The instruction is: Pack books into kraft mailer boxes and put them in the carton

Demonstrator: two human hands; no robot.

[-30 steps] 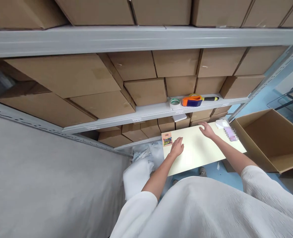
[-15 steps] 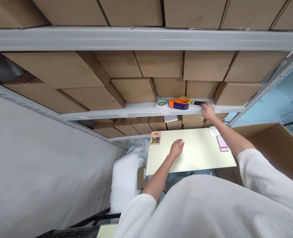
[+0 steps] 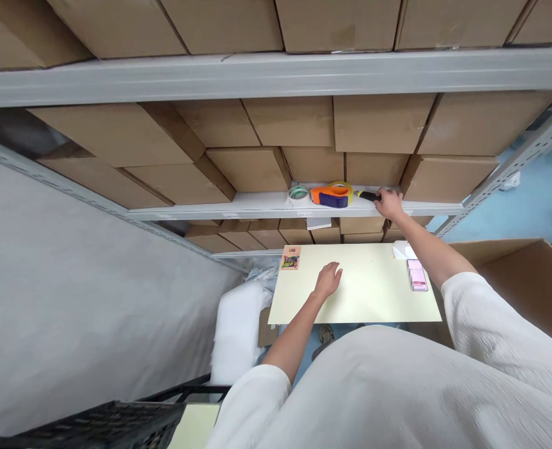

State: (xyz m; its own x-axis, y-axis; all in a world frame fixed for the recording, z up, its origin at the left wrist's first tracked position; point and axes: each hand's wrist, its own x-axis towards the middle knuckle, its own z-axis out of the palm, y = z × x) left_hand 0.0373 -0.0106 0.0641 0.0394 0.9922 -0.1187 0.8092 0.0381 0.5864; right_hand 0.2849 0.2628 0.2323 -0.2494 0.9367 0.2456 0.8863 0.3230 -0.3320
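Observation:
My right hand [image 3: 390, 204] reaches to the middle shelf, its fingers closed around the far end of a black-and-yellow box cutter [image 3: 368, 196]. Left of that tool lies an orange-and-purple tape dispenser [image 3: 330, 196] with yellow tape, and beside it a roll of tape [image 3: 299, 193] with a green core. Over the pale yellow board [image 3: 369, 299] my left hand [image 3: 328, 279] is open with nothing in it, fingers loosely bent. A small colourful card [image 3: 290, 257] lies on the board's far left corner. At the right lie a phone [image 3: 416, 275] and a white paper piece [image 3: 403, 250].
Cardboard boxes [image 3: 378, 121] fill the grey metal shelves [image 3: 257, 78] ahead. A large open carton [image 3: 519, 287] stands at my right. White packing foam [image 3: 238, 330] and a black crate [image 3: 93, 427] are at my left, near a pale grey wall surface [image 3: 93, 299].
The view has shifted slightly. My right hand stays at the box cutter, which now sits a little farther from the tape dispenser. My left hand remains above the board.

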